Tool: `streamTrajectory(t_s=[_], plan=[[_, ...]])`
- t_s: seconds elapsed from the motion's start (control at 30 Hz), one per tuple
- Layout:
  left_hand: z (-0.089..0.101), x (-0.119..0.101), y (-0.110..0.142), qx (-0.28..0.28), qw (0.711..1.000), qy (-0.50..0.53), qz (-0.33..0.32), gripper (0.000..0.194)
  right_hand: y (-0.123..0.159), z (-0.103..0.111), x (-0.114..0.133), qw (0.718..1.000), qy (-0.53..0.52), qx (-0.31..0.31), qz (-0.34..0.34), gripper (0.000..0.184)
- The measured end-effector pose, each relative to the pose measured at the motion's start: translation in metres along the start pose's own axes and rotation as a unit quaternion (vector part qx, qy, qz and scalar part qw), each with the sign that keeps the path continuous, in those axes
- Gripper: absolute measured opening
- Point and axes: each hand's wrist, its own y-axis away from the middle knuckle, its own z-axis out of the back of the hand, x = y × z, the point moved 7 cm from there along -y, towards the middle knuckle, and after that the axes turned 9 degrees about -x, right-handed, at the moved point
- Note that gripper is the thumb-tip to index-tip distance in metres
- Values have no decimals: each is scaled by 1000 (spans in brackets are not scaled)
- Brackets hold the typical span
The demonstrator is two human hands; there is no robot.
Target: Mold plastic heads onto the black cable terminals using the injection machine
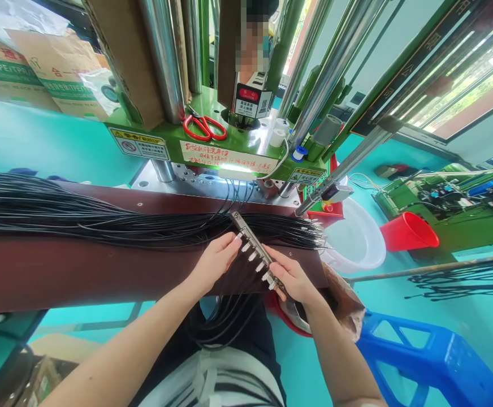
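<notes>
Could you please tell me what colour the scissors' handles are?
The scissors' handles are red, showing best in the head view.

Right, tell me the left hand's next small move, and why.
Probably press the topmost connector snugly into the metal bar: the left hand appears to pinch it at the bar's edge, while the right hand grips the near end.
</notes>
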Motion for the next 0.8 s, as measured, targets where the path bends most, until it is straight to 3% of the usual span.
streamTrajectory(t_s=[0.33,0.63,0.8], plan=[[1,-2,3,22,1000,2,19,38,-2,1,-2,998,48,29,-7,50],[1,-8,8,-5,999,37,23,33,1,-6,5,987,145,67,27,48],[-1,-8,8,0,1000,24,10,31,1,-8,8,988,137,73,23,48]])
